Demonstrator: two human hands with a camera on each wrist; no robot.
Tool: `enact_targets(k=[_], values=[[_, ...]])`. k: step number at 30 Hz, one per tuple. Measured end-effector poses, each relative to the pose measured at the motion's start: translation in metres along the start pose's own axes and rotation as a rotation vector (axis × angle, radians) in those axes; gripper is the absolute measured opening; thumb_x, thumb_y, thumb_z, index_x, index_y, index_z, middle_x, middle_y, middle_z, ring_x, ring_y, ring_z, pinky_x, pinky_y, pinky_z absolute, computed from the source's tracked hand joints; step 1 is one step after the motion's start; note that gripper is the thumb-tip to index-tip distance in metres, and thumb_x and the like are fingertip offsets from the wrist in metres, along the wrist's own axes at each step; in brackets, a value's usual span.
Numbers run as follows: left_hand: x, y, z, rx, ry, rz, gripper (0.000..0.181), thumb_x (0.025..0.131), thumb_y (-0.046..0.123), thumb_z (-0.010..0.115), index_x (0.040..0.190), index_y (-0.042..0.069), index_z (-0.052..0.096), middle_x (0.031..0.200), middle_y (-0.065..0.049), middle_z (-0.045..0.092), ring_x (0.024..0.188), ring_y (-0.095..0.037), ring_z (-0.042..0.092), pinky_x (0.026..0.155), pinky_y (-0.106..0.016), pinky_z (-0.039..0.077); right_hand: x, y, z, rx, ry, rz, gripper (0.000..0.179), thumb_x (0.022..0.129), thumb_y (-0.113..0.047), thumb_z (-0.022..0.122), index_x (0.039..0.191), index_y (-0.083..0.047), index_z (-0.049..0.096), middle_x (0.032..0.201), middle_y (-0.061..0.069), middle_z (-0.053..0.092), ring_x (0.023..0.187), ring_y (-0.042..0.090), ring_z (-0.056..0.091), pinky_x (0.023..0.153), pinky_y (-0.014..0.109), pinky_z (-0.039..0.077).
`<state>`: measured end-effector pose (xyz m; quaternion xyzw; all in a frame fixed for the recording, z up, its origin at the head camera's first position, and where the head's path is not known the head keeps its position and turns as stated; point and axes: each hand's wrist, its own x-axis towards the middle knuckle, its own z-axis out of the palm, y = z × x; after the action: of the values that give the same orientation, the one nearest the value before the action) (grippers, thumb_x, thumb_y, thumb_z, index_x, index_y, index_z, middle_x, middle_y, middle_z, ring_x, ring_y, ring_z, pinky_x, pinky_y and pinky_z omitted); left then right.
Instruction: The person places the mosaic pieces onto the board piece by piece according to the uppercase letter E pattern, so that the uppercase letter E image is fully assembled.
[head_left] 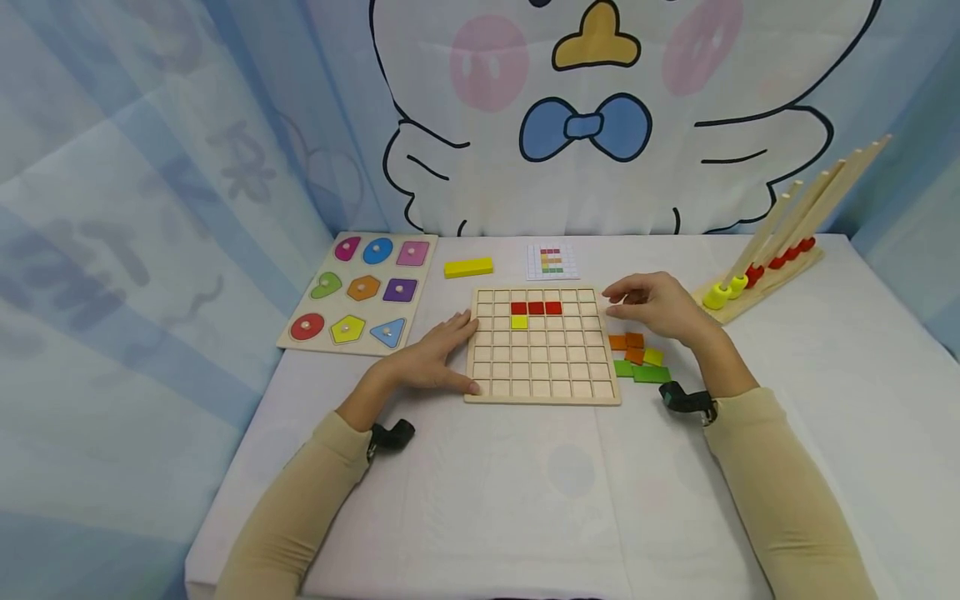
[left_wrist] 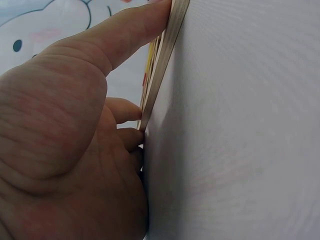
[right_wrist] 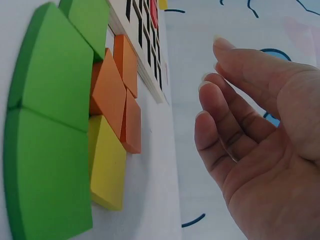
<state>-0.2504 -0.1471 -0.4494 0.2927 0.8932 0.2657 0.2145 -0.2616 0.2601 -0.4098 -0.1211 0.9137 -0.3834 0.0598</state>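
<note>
A wooden grid board (head_left: 539, 354) lies on the table before me. Three red tiles (head_left: 536, 308) sit side by side in one of its upper rows, and a yellow tile (head_left: 519, 322) fills the cell below the leftmost red one. My left hand (head_left: 429, 358) rests against the board's left edge, thumb at the lower corner and fingers higher up. Just off the upper right corner hovers my right hand (head_left: 660, 308), its fingers loosely bent and holding nothing. Below it lie loose orange tiles (right_wrist: 108, 87), a yellow tile (right_wrist: 107, 162) and green tiles (right_wrist: 50, 165).
Behind the board lie a small pattern card (head_left: 552, 262) and a yellow bar (head_left: 468, 267). A shape puzzle board (head_left: 345, 287) is at the back left. On the right stands a wooden base (head_left: 780, 279) with tall pegs and red and yellow beads.
</note>
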Motion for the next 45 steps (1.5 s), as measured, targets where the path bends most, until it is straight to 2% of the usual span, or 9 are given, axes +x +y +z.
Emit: enact_targets(k=[5,9,12,17,24,36,45], values=[[0.001,0.0,0.0,0.004,-0.003,-0.007,0.119,0.083,0.056,0.08,0.169,0.013,0.008,0.177,-0.006,-0.006,0.164,-0.023,-0.008,0.133,-0.044,-0.002,-0.001,0.006,-0.004,-0.009,-0.05,0.024,0.033,0.096,-0.021,0.077,0.126,-0.008,0.074,0.11,0.012,0.069,0.094,0.027,0.054,0.073,0.026,0.049],[0.001,0.0,0.0,0.008,-0.003,-0.007,0.119,0.083,0.056,0.08,0.169,0.013,0.009,0.177,-0.006,-0.006,0.164,-0.023,-0.008,0.133,-0.044,-0.002,-0.002,0.012,-0.007,-0.003,-0.121,0.056,0.031,0.096,-0.02,0.077,0.124,-0.009,0.075,0.108,0.011,0.069,0.095,0.028,0.053,0.074,0.028,0.047],[0.001,-0.001,0.0,0.006,-0.002,-0.007,0.119,0.083,0.055,0.08,0.169,0.013,0.009,0.177,-0.006,-0.006,0.164,-0.024,-0.008,0.133,-0.045,-0.002,-0.003,0.015,-0.008,-0.008,-0.173,0.059,0.029,0.095,-0.02,0.078,0.121,-0.01,0.077,0.106,0.011,0.068,0.095,0.028,0.053,0.074,0.029,0.046],[0.001,-0.001,0.0,0.005,-0.001,-0.004,0.12,0.083,0.056,0.08,0.169,0.013,0.008,0.177,-0.006,-0.006,0.164,-0.023,-0.008,0.133,-0.045,-0.002,-0.002,0.018,-0.007,-0.027,-0.211,0.052,0.027,0.091,-0.023,0.082,0.115,-0.01,0.079,0.097,0.009,0.065,0.091,0.026,0.053,0.072,0.029,0.044],[0.001,-0.002,0.0,0.001,0.0,0.0,0.12,0.083,0.056,0.08,0.169,0.014,0.008,0.177,-0.005,-0.006,0.164,-0.024,-0.008,0.133,-0.046,-0.001,-0.002,0.019,-0.005,-0.045,-0.233,0.058,0.029,0.088,-0.024,0.085,0.113,-0.011,0.079,0.094,0.007,0.062,0.09,0.025,0.051,0.071,0.03,0.041],[0.001,-0.001,0.001,0.02,-0.002,-0.001,0.118,0.084,0.054,0.08,0.169,0.013,0.008,0.177,-0.006,-0.005,0.164,-0.024,-0.007,0.133,-0.045,-0.001,-0.001,0.015,-0.003,-0.096,-0.247,0.083,0.021,0.09,-0.02,0.082,0.11,-0.013,0.08,0.094,0.007,0.066,0.088,0.025,0.054,0.071,0.032,0.044],[0.0,0.0,0.0,0.025,0.0,0.009,0.119,0.084,0.054,0.08,0.168,0.012,0.009,0.177,-0.007,-0.005,0.164,-0.026,-0.006,0.133,-0.047,0.0,0.0,0.018,-0.002,-0.103,-0.235,0.104,0.024,0.094,-0.019,0.078,0.117,-0.012,0.078,0.099,0.008,0.067,0.089,0.025,0.055,0.073,0.033,0.046]])
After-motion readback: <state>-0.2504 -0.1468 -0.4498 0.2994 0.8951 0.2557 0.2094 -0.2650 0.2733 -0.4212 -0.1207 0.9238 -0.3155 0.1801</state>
